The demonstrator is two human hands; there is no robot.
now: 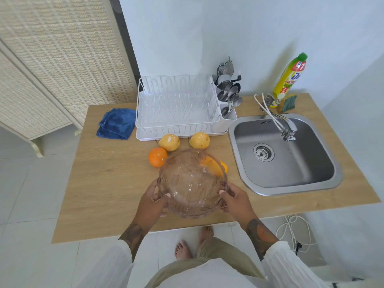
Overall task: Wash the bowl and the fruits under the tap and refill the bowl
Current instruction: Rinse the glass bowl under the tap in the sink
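Note:
A clear pinkish glass bowl (192, 181) hangs tilted above the wooden counter (108, 183), with nothing in it. My left hand (152, 204) grips its left rim and my right hand (234, 201) grips its right rim, thumbs inside. An orange (157, 157) lies on the counter left of the bowl. A second orange (214, 166) shows partly through and behind the glass. Two yellow pears (169, 142) (199, 140) lie in front of the dish rack. To the right is the steel sink (284, 154) with its tap (287, 129); no water shows.
A white dish rack (176, 109) with a cutlery holder (227, 96) stands at the back. A folded blue cloth (117, 123) lies to its left. A yellow detergent bottle (289, 77) and a sponge (288, 102) stand behind the sink. A woven screen (52, 59) stands at the left.

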